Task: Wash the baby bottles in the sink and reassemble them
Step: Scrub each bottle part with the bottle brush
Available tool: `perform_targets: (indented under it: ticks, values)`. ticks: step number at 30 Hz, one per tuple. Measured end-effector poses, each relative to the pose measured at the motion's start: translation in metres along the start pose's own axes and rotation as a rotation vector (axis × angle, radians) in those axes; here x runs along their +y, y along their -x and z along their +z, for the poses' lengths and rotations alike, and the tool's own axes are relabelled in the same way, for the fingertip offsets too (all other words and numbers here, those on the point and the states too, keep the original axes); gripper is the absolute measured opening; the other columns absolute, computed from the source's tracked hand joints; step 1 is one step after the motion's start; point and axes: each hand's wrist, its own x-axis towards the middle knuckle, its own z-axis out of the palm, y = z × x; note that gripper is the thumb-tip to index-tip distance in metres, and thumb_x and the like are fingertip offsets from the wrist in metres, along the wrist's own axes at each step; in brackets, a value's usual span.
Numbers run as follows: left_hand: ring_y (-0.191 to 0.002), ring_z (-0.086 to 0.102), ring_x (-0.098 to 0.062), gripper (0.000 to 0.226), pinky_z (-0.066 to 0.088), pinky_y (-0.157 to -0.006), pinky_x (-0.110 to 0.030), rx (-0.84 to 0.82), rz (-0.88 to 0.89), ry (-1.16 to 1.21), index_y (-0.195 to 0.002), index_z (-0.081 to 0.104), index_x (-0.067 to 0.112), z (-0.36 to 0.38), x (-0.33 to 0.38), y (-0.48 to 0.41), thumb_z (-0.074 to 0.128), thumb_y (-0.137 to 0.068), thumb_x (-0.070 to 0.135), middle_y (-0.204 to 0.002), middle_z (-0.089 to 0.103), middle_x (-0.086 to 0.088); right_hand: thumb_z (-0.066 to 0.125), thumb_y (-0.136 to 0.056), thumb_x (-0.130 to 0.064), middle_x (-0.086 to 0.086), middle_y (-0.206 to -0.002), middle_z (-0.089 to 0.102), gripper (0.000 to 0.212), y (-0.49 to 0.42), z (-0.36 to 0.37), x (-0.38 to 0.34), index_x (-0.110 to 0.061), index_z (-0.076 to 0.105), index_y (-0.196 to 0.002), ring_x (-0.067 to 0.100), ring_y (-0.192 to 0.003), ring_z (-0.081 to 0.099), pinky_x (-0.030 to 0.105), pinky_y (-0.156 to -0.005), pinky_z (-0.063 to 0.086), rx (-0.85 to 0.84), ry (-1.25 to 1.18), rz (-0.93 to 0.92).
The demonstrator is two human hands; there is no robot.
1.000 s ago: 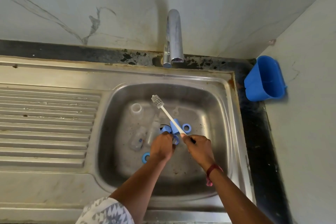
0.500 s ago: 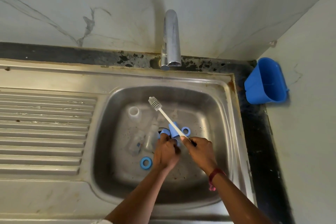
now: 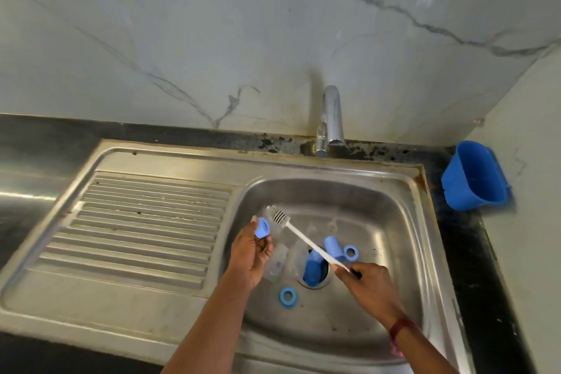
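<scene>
Sink (image 3: 394,191): drainboard (image 3: 145,222) at 9 o'clock, tap (image 3: 331,118) at 12, blue wall tub (image 3: 475,176) at 2. Clear bottles (image 3: 277,261) lie mid-basin. Blue caps (image 3: 314,267) crowd the drain, blue rings (image 3: 287,297) loose nearby. Right hand (image 3: 370,282) has its fingers curled round the brush (image 3: 306,240) handle. Bristles point at 10 toward the small blue cap (image 3: 262,228), pinched in the left hand (image 3: 250,252) and raised, likely for scrubbing. Nothing sits between them.
</scene>
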Motion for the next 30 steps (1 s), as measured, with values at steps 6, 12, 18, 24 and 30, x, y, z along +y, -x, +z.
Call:
perform_targets:
  ticks: [6, 12, 18, 24, 30]
  values:
    - [-0.056, 0.064, -0.011, 0.031, 0.056, -0.063, -0.028, -0.013, 0.088, -0.079, -0.101, 0.067, 0.012, -0.003, 0.015, 0.016, 0.064, -0.092, 0.041, -0.070, 0.070, -0.005, 0.065, -0.087, -0.053, -0.016, -0.045, 0.048, 0.041, 0.017, -0.012, -0.016, -0.046, 0.055, -0.048, 0.006, -0.044, 0.043, 0.018, -0.047, 0.030, 0.009, 0.063, -0.103]
    - [-0.069, 0.065, -0.017, 0.038, 0.057, -0.078, -0.036, -0.012, 0.129, -0.166, -0.105, 0.068, 0.009, -0.008, 0.019, 0.024, 0.073, -0.084, 0.040, -0.081, 0.069, -0.012, 0.062, -0.085, -0.060, -0.006, -0.065, 0.055, 0.032, 0.014, -0.015, -0.017, -0.031, 0.071, -0.074, 0.010, -0.056, 0.053, 0.015, -0.048, 0.032, 0.105, 0.322, -0.274]
    - [-0.072, 0.063, -0.017, 0.044, 0.058, -0.076, -0.037, 0.016, 0.175, -0.305, -0.101, 0.070, 0.008, -0.015, 0.027, 0.026, 0.081, -0.074, 0.040, -0.088, 0.069, -0.012, 0.091, -0.058, -0.046, -0.009, -0.059, 0.053, 0.028, 0.011, -0.007, -0.012, -0.027, 0.072, -0.064, 0.009, -0.045, 0.052, 0.008, -0.045, 0.021, 0.286, 0.503, -0.350]
    - [-0.075, 0.065, -0.020, 0.038, 0.059, -0.075, -0.036, 0.034, 0.195, -0.330, -0.098, 0.069, 0.004, -0.020, 0.036, 0.019, 0.080, -0.079, 0.035, -0.087, 0.070, -0.014, 0.054, -0.084, -0.060, -0.004, -0.055, 0.051, 0.040, 0.018, -0.001, -0.023, -0.027, 0.063, -0.063, 0.012, -0.041, 0.049, 0.018, -0.035, 0.030, 0.327, 0.531, -0.456]
    - [-0.088, 0.067, -0.027, 0.018, 0.058, -0.082, -0.036, -0.124, 0.180, -0.172, -0.100, 0.065, 0.000, -0.019, 0.039, 0.018, 0.066, -0.092, 0.016, -0.096, 0.068, -0.019, 0.044, -0.091, -0.068, -0.004, -0.061, 0.056, 0.050, 0.019, -0.003, -0.023, -0.025, 0.061, -0.070, 0.012, -0.052, 0.050, 0.018, -0.045, 0.035, 0.154, 0.439, -0.294]
